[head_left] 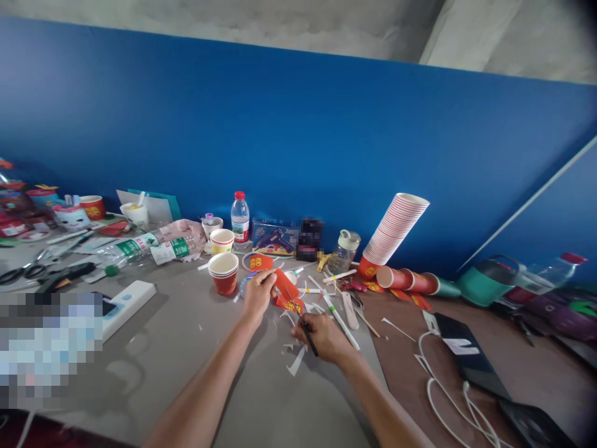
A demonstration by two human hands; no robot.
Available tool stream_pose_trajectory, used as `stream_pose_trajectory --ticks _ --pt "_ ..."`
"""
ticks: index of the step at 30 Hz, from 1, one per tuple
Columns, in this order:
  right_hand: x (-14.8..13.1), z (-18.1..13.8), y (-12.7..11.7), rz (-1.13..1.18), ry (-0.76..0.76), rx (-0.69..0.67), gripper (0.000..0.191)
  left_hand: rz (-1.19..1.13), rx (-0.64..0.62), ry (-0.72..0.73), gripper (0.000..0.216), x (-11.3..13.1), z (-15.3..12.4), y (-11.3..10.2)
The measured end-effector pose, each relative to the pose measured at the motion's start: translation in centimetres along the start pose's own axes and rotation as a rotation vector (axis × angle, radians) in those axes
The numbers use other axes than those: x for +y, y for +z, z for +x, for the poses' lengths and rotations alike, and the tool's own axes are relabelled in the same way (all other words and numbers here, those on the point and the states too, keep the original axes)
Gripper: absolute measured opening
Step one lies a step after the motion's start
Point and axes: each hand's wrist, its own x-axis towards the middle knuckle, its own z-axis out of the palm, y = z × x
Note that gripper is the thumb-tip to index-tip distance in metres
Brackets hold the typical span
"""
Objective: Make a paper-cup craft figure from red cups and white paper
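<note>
My left hand [256, 297] pinches a piece of red paper [285, 284] by its left edge, above the middle of the table. Closed around dark-handled scissors [308, 336] is my right hand [325, 338]. The blades point up toward the lower part of the paper; whether they are cutting into it I cannot tell. Under the paper lies a red scrap with gold print [289, 304]. White paper offcuts [296, 361] are scattered below my hands. A stack of red paper cups [223, 280] stands just left of my left hand.
A tall leaning stack of cups [394, 230] stands at the back right. White-barrelled pens [342, 325] lie right of my hands. A capped water bottle [240, 221] stands against the blue partition [298, 137]. At left are a power strip [128, 305] and a glue gun [69, 275].
</note>
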Motion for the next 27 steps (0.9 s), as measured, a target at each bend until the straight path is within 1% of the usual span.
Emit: stream_pose_trajectory --ticks 12,20,24,27 --pt "0.3 0.0 0.4 0.001 -0.023 0.013 0.027 0.104 -0.037 0.038 0.042 -1.2 0.8 -0.5" --pt "0.7 0.1 0.4 -0.027 -0.017 0.016 0.027 0.148 -0.053 0.048 0.040 -1.0 0.7 -0.7" --pt "0.4 0.1 0.2 -0.052 -0.027 -0.004 0.029 0.153 -0.051 0.019 0.042 -0.8 0.6 -0.7" --pt "0.0 0.0 0.1 -0.089 -0.017 -0.017 0.028 0.157 -0.064 0.031 0.044 -0.7 0.6 -0.7"
